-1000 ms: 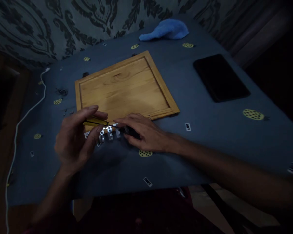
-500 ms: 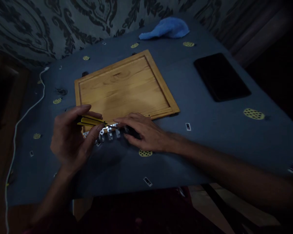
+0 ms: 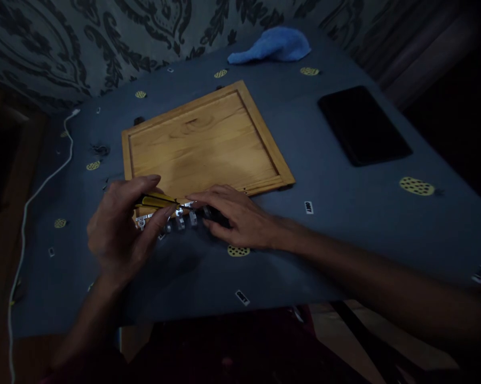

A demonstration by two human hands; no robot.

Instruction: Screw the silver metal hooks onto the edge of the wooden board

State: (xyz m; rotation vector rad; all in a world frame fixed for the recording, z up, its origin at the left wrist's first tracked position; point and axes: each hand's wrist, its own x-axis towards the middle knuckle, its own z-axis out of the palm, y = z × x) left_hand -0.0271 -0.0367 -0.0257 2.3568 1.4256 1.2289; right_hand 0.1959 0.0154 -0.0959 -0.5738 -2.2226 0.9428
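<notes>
My left hand [image 3: 122,229] is closed on the yellow-and-black handle of a screwdriver [image 3: 158,201], thumb below and fingers above. Its dark shaft slants right, toward a shiny metal hook rail [image 3: 192,218] along the near edge of a framed wooden board [image 3: 200,144]. Several curved hooks stick out from the rail toward me. Around the rail's right end curls my right hand [image 3: 240,218], its index finger close to the screwdriver tip and its thumb lower down by the hooks. The tip's exact contact and any screw are too dark to make out.
A patterned blue-grey cloth covers the table [image 3: 288,277]. At the back lies a crumpled blue cloth [image 3: 276,45]; on the right, a black tablet-like slab [image 3: 364,125]. A white cable [image 3: 40,192] runs down the left side, near a small dark heap [image 3: 100,150].
My left hand and the screwdriver have shifted slightly right, and the handle has turned in the fingers. My right hand, the rail and the board stay in place.
</notes>
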